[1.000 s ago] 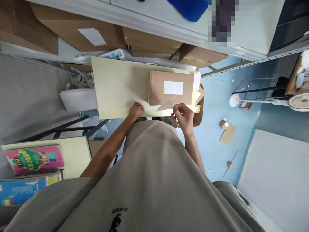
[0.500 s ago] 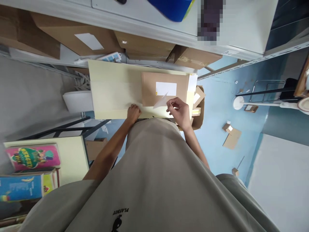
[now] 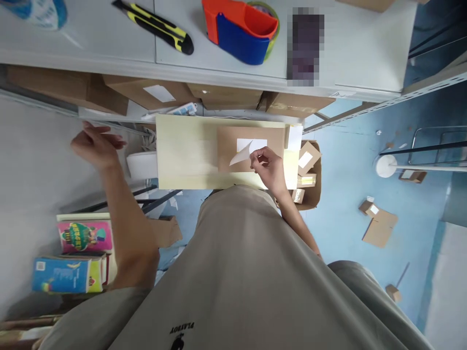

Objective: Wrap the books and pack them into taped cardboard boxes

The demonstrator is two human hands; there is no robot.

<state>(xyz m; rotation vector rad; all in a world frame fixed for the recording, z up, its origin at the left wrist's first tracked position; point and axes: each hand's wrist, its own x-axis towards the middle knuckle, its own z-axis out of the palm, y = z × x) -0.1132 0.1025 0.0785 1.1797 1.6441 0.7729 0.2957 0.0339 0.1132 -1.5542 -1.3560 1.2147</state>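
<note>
My right hand (image 3: 268,167) pinches a thin white slip of paper (image 3: 240,155), whose free end curls to the left. Below it lies a flat brown cardboard box (image 3: 226,146) with a white label (image 3: 260,143) on top; the slip and fingers partly cover both. The box rests on a pale yellow tabletop (image 3: 186,155). Off to the left, beyond the tabletop's edge, my left hand (image 3: 97,145) is raised with its fingers loosely bent and apart. Nothing shows in it.
On the grey shelf ahead lie a yellow-black utility knife (image 3: 156,28) and a red-blue tape dispenser (image 3: 239,31). Cardboard boxes (image 3: 229,97) line the level below. An open carton (image 3: 316,192) with small parcels stands to the right, books (image 3: 67,274) at lower left.
My left hand has lifted off the tabletop edge and swung out to the left. My right hand still holds the slip over the box. The view has tilted up, showing more of the shelf.
</note>
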